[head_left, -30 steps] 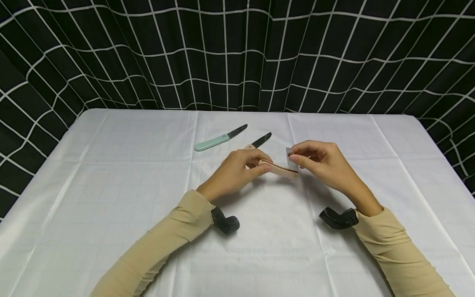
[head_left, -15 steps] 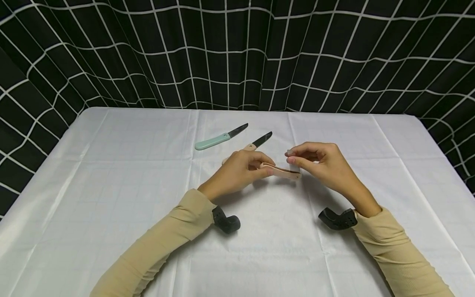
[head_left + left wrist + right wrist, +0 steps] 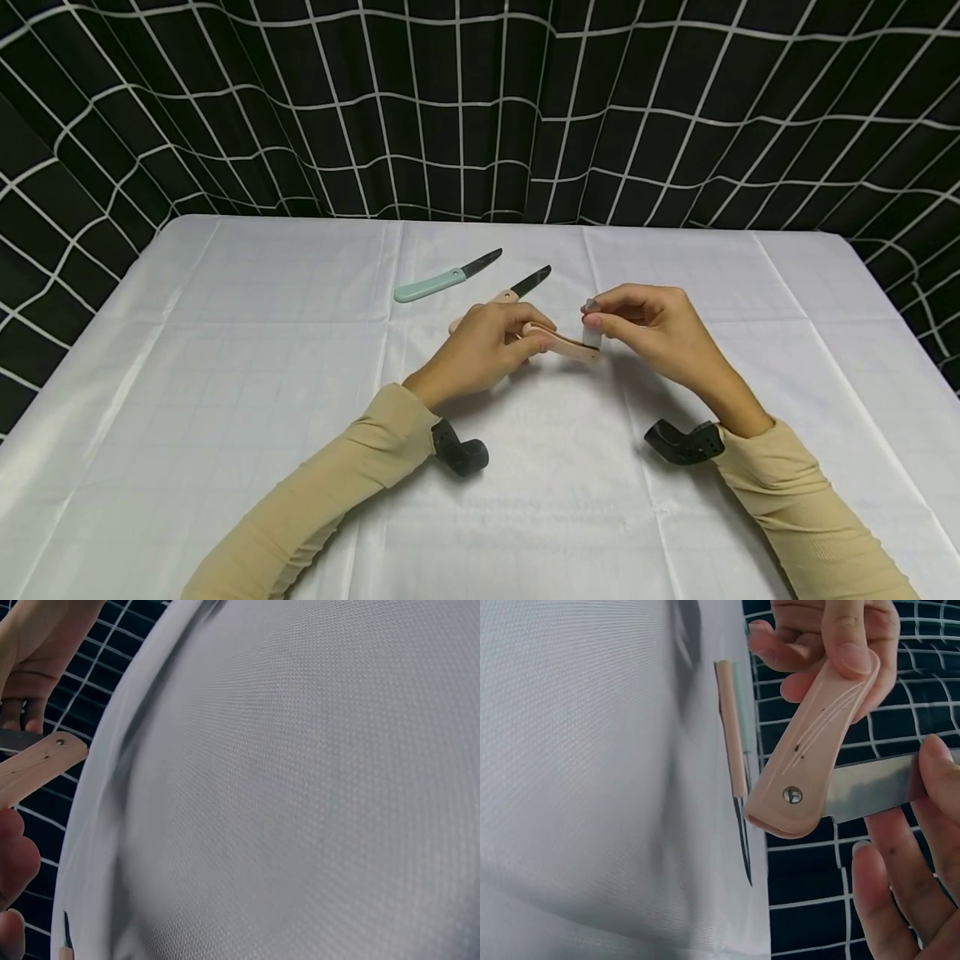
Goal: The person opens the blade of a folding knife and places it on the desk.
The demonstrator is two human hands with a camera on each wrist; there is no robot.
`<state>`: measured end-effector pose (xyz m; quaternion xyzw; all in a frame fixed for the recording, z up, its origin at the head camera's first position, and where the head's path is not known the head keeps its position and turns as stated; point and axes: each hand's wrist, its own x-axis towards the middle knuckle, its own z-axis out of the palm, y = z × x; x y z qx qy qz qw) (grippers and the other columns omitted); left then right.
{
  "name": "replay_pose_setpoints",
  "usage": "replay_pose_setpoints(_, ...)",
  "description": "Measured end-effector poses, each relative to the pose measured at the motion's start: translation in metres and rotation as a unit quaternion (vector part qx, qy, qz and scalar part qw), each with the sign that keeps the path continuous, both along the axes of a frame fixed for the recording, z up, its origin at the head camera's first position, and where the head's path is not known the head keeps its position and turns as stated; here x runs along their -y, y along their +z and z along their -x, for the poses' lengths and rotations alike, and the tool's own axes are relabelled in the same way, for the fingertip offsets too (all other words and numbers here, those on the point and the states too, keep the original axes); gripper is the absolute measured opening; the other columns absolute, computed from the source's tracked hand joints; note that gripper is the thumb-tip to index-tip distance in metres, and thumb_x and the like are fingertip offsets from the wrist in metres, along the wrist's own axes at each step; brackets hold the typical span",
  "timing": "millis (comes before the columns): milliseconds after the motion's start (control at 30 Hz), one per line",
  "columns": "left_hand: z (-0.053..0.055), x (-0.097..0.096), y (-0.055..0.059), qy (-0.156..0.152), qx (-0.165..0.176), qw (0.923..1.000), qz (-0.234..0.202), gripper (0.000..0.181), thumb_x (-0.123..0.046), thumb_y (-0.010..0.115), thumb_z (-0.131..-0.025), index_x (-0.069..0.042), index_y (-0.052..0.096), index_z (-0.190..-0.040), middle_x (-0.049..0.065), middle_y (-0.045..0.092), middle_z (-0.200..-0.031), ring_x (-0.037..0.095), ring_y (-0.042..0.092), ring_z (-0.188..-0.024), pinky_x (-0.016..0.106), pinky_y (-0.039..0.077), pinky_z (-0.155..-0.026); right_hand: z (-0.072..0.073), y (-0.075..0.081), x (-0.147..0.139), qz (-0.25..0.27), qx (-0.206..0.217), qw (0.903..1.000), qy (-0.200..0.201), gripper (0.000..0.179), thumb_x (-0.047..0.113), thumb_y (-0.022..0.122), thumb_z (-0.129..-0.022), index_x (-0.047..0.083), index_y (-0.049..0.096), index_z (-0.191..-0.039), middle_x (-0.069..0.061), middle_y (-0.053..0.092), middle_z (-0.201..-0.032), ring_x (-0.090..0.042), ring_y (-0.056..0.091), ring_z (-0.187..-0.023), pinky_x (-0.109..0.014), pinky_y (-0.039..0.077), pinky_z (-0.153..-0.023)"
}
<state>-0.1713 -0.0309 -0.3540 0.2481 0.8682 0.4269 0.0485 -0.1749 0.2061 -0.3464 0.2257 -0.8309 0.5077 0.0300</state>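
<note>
My left hand (image 3: pixel 483 343) grips the far end of a pale pink folding knife's handle (image 3: pixel 566 344), thumb laid along its side in the right wrist view. At the other end, by a round rivet (image 3: pixel 793 795), the metal blade (image 3: pixel 874 787) stands out at an angle from the handle. My right hand (image 3: pixel 652 327) pinches that blade between thumb and fingers, which cover its outer part. The knife is held above the white cloth. In the left wrist view the rivet end of the pink handle (image 3: pixel 45 765) shows at the left edge.
Behind my left hand lies a second pink folding knife (image 3: pixel 507 296), blade out, its handle partly hidden by the hand. Farther back rests a mint green folding knife (image 3: pixel 427 286), also unfolded. A white cloth (image 3: pixel 247 400) covers the table, and a black gridded curtain (image 3: pixel 420 108) hangs behind it.
Both hands keep their hold and nearly their place. The held knife has dipped slightly and come back, and its blade has turned a little between the right fingers.
</note>
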Motion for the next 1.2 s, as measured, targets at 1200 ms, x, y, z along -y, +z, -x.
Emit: replay_pose_setpoints(1200,-0.001,-0.004,0.005,0.043,-0.031,0.9473,-0.316,0.020,0.000,0.064,-0.093,0.007,0.067,-0.112,0.024,0.074,-0.093,0.031,0.073,-0.082,0.030,0.059,-0.077,0.016,-0.008,-0.030,0.354,0.099,0.9268,0.076,0.015,-0.005,0.045,-0.101,0.002,0.059,-0.100,-0.008,0.076,-0.095,-0.020,0.076,-0.083,-0.031,0.059,-0.082)
